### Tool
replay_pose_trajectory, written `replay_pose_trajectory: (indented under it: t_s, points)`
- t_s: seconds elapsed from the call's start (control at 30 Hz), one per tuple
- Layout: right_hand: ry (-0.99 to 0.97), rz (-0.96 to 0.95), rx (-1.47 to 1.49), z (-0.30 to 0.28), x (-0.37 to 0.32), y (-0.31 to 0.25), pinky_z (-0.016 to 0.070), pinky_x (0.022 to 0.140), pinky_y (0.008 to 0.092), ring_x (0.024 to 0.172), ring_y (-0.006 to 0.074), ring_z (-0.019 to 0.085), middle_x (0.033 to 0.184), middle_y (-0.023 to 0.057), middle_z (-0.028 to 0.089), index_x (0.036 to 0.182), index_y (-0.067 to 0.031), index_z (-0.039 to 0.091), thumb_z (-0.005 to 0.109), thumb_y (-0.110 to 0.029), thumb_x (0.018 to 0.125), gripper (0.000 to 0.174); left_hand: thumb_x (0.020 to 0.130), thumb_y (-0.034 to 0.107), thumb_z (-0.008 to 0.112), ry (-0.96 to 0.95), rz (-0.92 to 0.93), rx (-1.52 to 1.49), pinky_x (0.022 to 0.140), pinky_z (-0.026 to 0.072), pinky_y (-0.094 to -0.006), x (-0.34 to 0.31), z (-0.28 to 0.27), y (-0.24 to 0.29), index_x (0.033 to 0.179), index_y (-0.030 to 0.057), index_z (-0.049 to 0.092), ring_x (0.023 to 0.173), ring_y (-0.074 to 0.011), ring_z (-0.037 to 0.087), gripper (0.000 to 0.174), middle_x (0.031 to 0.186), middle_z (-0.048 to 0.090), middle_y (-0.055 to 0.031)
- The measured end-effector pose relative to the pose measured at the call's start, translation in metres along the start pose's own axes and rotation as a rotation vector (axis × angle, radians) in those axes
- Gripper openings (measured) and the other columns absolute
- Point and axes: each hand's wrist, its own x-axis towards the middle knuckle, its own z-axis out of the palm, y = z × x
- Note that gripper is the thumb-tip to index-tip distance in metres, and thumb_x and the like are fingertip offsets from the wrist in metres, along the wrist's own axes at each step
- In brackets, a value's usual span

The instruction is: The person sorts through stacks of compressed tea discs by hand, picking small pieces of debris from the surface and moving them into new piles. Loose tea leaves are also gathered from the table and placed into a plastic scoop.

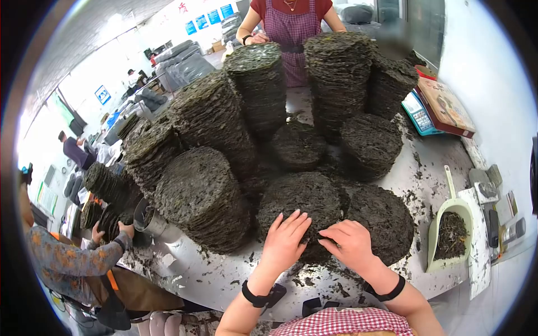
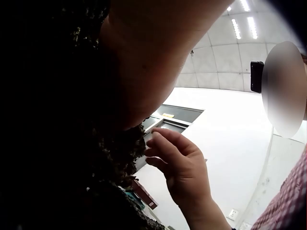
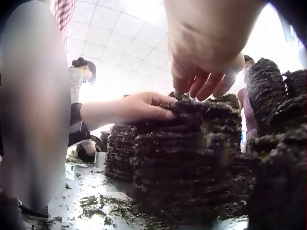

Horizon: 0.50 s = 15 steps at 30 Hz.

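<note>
- Although the white room stretches far back, I can read one red character (image 1: 182, 7), 质; four blue signs (image 1: 213, 17), text too small.
- Pale shiny table (image 1: 443, 176), dark flakes scattered.
- Two low stacks of dark sheets side by side nearest me: middle front stack (image 1: 302, 193), right front stack (image 1: 384, 221); taller ones behind.
- One pale green dustpan (image 1: 440, 263), right, dark scraps inside.
- My left hand (image 1: 284, 241): fingers straight, resting on the middle front stack.
- My right hand (image 1: 350, 239): fingers bent at that stack's near edge; can't tell if pinching anything.

Grn dustpan (image 1: 450, 208) at R, box (image 1: 448, 105) & blue scale (image 1: 417, 116) beyond, signs (image 1: 213, 17) in bkgd.
</note>
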Motion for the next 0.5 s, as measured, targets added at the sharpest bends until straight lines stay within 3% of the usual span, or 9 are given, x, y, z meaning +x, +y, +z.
replay_pose_trajectory:
  t_s: [0.13, 0.17, 0.2, 0.3, 0.4, 0.47, 0.5]
  points:
    - [-0.007, -0.018, -0.106, 0.016, 0.004, -0.005, 0.0482, 0.066, 0.0339, 0.074, 0.0208, 0.063, 0.081, 0.0011, 0.065, 0.086, -0.0129, 0.068, 0.078, -0.014, 0.070, 0.019, 0.069, 0.008, 0.071, 0.038, 0.015, -0.040, 0.105, 0.0367, -0.0495, -0.003, 0.009, -0.006, 0.121, 0.0077, 0.059, 0.125, -0.0293, 0.051, 0.054, 0.129, 0.057, -0.0114]
    - [0.011, -0.010, -0.104, 0.017, 0.004, -0.007, 0.0488, 0.067, 0.0347, 0.076, 0.0211, 0.063, 0.082, 0.0011, 0.065, 0.085, -0.0134, 0.068, 0.078, -0.013, 0.068, 0.020, 0.068, 0.008, 0.071, -0.244, -0.157, -0.087, 0.102, 0.0390, -0.0497, 0.011, -0.011, 0.006, 0.119, 0.0068, 0.058, 0.123, -0.0325, 0.051, 0.053, 0.126, 0.057, -0.0127]
    - [-0.003, 0.011, -0.098, 0.020, 0.004, -0.009, 0.0491, 0.068, 0.0357, 0.077, 0.0220, 0.063, 0.082, 0.0018, 0.066, 0.084, -0.0130, 0.068, 0.078, -0.011, 0.065, 0.022, 0.068, 0.008, 0.070, 0.055, 0.013, -0.053, 0.101, 0.0399, -0.0493, -0.005, 0.006, -0.003, 0.119, 0.0062, 0.057, 0.123, -0.0342, 0.050, 0.053, 0.125, 0.057, -0.0129]
    - [-0.043, -0.017, -0.058, 0.030, -0.002, 0.004, 0.0485, 0.069, 0.0382, 0.077, 0.0272, 0.062, 0.081, 0.0061, 0.065, 0.081, -0.0100, 0.067, 0.076, -0.007, 0.064, 0.020, 0.073, 0.007, 0.067, 0.048, 0.062, -0.037, 0.107, 0.0344, -0.0497, -0.013, 0.020, -0.015, 0.124, 0.0036, 0.055, 0.130, -0.0302, 0.044, 0.053, 0.130, 0.055, -0.0117]
    - [-0.016, 0.008, -0.057, 0.020, 0.004, 0.002, 0.0465, 0.060, 0.0358, 0.068, 0.0243, 0.062, 0.073, 0.0087, 0.064, 0.072, -0.0061, 0.062, 0.073, 0.001, 0.061, 0.017, 0.077, 0.008, 0.066, 0.085, 0.075, -0.056, 0.111, 0.0288, -0.0498, -0.018, 0.044, -0.026, 0.130, 0.0031, 0.052, 0.136, -0.0276, 0.038, 0.054, 0.135, 0.052, -0.0109]
    - [-0.258, 0.058, -0.068, 0.001, 0.007, -0.008, 0.0528, 0.081, 0.0375, 0.090, 0.0298, 0.067, 0.101, 0.0139, 0.068, 0.106, -0.0022, 0.066, 0.067, -0.016, 0.090, 0.021, 0.079, 0.009, 0.067, 0.011, 0.049, -0.114, 0.114, 0.0246, -0.0502, -0.018, 0.042, -0.025, 0.134, 0.0037, 0.049, 0.139, -0.0265, 0.035, 0.058, 0.139, 0.049, -0.0104]
    - [-0.252, 0.047, -0.070, -0.004, 0.010, -0.013, 0.0528, 0.081, 0.0375, 0.090, 0.0298, 0.067, 0.101, 0.0139, 0.068, 0.106, -0.0022, 0.066, 0.067, -0.016, 0.090, 0.021, 0.079, 0.009, 0.067, 0.021, 0.051, -0.106, 0.114, 0.0246, -0.0502, -0.018, 0.039, -0.026, 0.134, 0.0037, 0.049, 0.139, -0.0265, 0.035, 0.058, 0.139, 0.049, -0.0104]
